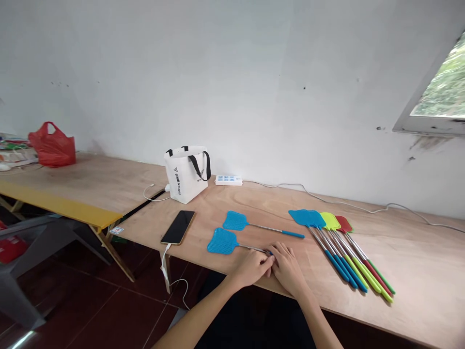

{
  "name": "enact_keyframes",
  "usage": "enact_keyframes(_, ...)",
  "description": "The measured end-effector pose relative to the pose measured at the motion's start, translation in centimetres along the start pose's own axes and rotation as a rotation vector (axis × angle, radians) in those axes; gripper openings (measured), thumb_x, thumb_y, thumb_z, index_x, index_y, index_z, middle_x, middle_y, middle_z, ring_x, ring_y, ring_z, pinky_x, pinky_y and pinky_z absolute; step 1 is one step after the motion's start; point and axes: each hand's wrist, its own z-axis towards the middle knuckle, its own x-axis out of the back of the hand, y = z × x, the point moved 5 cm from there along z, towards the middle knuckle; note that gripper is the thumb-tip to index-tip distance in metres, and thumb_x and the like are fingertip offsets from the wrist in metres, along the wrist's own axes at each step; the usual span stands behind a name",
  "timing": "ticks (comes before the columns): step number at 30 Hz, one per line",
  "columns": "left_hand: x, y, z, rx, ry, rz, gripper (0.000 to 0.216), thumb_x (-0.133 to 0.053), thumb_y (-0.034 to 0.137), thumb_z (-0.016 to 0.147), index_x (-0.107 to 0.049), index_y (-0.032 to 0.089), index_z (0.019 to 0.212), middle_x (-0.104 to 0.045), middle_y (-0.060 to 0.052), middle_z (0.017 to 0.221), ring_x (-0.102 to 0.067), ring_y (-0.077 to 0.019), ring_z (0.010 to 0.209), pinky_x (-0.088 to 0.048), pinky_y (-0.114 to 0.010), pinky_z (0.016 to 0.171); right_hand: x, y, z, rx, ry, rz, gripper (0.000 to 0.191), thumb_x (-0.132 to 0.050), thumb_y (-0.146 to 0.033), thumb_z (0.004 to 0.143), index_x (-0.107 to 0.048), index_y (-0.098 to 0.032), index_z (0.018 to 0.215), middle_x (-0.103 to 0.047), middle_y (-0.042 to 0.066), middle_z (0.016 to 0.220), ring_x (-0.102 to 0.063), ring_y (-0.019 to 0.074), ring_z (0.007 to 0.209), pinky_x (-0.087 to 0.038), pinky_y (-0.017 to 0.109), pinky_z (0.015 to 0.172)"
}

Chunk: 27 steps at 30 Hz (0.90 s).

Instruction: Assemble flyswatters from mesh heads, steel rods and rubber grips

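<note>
A blue fly swatter (222, 241) lies at the table's front edge, its mesh head to the left and its metal shaft running right. My left hand (253, 267) is closed at the handle end of the shaft. Right beside it, my right hand (285, 264) bends over the same handle, and the two hands touch. Between them only a small blue bit of the handle shows; the rest is hidden. Just behind lies a second blue fly swatter (236, 221), its blue grip pointing right. To the right, several fly swatters (337, 242) in blue, yellow-green, red and green are fanned out overlapping.
A black phone (178, 227) with a white charging cable lies on the left of the wooden table (417, 252). Behind it stand a white bag (187, 177) and a power strip (228, 181), whose cord runs along the wall. A red plastic bag (54, 146) sits on the far-left table.
</note>
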Motion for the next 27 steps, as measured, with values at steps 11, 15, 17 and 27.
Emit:
enact_keyframes(11, 0.0, 0.5, -0.4, -0.099, -0.009, 0.058, 0.056, -0.040, 0.041, 0.105, -0.066, 0.022, 0.059, -0.069, -0.004, 0.069, -0.066, -0.0196, 0.071, -0.043, -0.028, 0.074, -0.1, 6.0, 1.5, -0.172, 0.094, -0.133, 0.034, -0.039, -0.026, 0.100, -0.063, -0.026, 0.123, -0.065, 0.011, 0.126, -0.060, 0.0266, 0.114, -0.045, 0.039, 0.088)
enact_keyframes(15, -0.1, 0.6, -0.6, -0.109, 0.009, 0.134, 0.049, -0.047, 0.040, 0.103, -0.067, 0.021, 0.062, -0.066, -0.004, 0.072, -0.063, -0.0196, 0.071, -0.043, -0.029, 0.073, 0.0, 6.4, 4.0, -0.192, 0.050, -0.237, 0.030, -0.044, -0.027, 0.100, -0.061, -0.022, 0.125, -0.060, 0.014, 0.137, -0.056, 0.0302, 0.121, -0.041, 0.043, 0.093)
enact_keyframes(17, 0.0, 0.6, -0.5, -0.125, 0.019, 0.166, 0.041, -0.052, 0.040, 0.100, -0.069, 0.021, 0.067, -0.066, -0.004, 0.077, -0.063, -0.0207, 0.077, -0.043, -0.030, 0.077, 0.0, 6.6, 4.9, -0.205, 0.025, -0.224, 0.025, -0.047, -0.026, 0.099, -0.064, -0.022, 0.116, -0.064, 0.014, 0.130, -0.058, 0.0296, 0.119, -0.041, 0.042, 0.093)
enact_keyframes(27, 1.0, 0.0, 0.1, -0.106, -0.156, 0.100, 0.016, -0.063, 0.034, 0.095, -0.072, 0.022, 0.090, -0.070, -0.002, 0.101, -0.063, -0.0214, 0.105, -0.039, -0.035, 0.103, 1.2, 8.2, 0.9, -0.384, 0.145, -0.117, 0.031, -0.037, -0.041, 0.102, -0.064, -0.025, 0.097, -0.075, 0.006, 0.089, -0.069, 0.0242, 0.082, -0.042, 0.033, 0.074)
